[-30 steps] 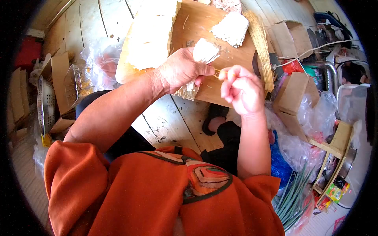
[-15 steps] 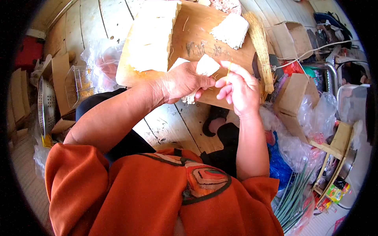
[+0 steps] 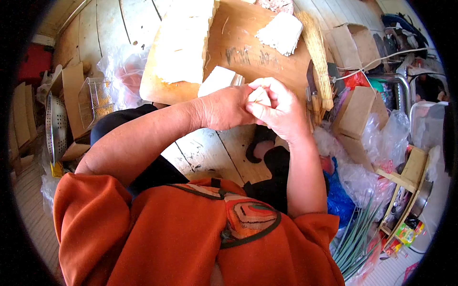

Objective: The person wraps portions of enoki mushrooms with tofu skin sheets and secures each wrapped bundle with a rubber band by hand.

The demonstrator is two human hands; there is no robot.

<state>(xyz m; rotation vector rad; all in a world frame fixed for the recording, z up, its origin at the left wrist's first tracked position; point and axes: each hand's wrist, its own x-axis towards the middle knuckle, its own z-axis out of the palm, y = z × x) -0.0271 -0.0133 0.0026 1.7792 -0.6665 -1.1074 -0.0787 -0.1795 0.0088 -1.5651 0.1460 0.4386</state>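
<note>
My left hand (image 3: pixel 224 108) is closed around a folded bundle of thin white sheets (image 3: pixel 218 80), one end of which sticks out above the knuckles. My right hand (image 3: pixel 282 108) pinches the bundle's other end, thumb and fingers bent over it. A thin yellowish strand seems to cross the sheets there, but the fingers cover most of it. Beyond my hands, a wooden board (image 3: pixel 241 38) carries a large stack of white sheets (image 3: pixel 183 45) at the left. A smaller folded white bundle (image 3: pixel 280 33) lies at its upper right.
A straw bundle (image 3: pixel 317 57) lies along the board's right edge, beside a dark-bladed knife (image 3: pixel 312 81). Cardboard boxes (image 3: pixel 359 112), plastic bags (image 3: pixel 391 133) and green stalks (image 3: pixel 355 243) crowd the right. A clear bag (image 3: pixel 125 71), wire basket (image 3: pixel 99 97) and metal colander (image 3: pixel 56 126) are at the left.
My right hand has moved left onto the bundle's end and closed; before, it pinched a yellow strand beside the bundle. My left hand has turned, and more of the bundle shows above it.
</note>
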